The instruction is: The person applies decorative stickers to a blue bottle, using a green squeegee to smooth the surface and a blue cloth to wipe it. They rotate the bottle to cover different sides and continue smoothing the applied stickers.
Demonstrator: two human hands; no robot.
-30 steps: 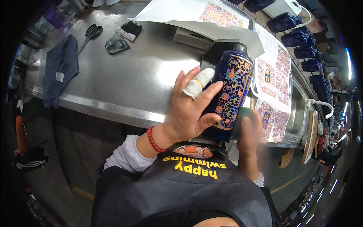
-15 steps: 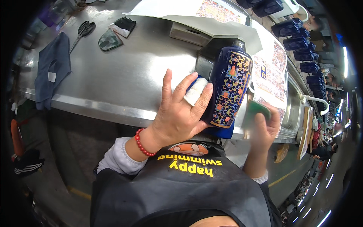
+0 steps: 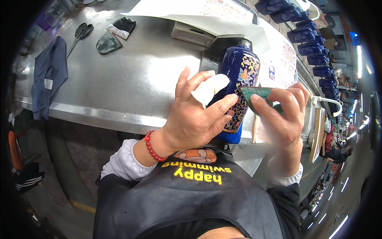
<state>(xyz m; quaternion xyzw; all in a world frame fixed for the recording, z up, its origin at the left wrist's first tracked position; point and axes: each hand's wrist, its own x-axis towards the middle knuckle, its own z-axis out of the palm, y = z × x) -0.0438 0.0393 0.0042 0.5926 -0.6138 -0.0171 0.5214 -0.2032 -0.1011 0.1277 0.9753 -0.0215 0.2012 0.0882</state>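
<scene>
A glossy dark blue bottle [image 3: 230,65] with a colourful floral panel lies on the metal bench, neck pointing away from me. Blue cloth [image 3: 231,137] shows under its near end. My left hand [image 3: 191,113] has its fingers spread, with the index finger and thumb at the floral panel. One of its fingers is wrapped in white material [image 3: 209,88]. Between thumb and fingers, my right hand [image 3: 288,113] pinches a thin green scraper [image 3: 254,94], its pointed end over the panel's right side. The scraper partly hides the pattern.
Printed floral sheets [image 3: 276,55] lie beyond and right of the bottle, near a grey block [image 3: 193,34]. Scissors [image 3: 81,34], a grey cloth [image 3: 47,75] and another green scraper [image 3: 108,44] rest at the left. Several blue bottles [image 3: 300,35] line the right side.
My right hand has risen with the green scraper, from beside the bottle to over its panel. My left index finger and thumb have shifted onto the panel. The view has shifted slightly.
</scene>
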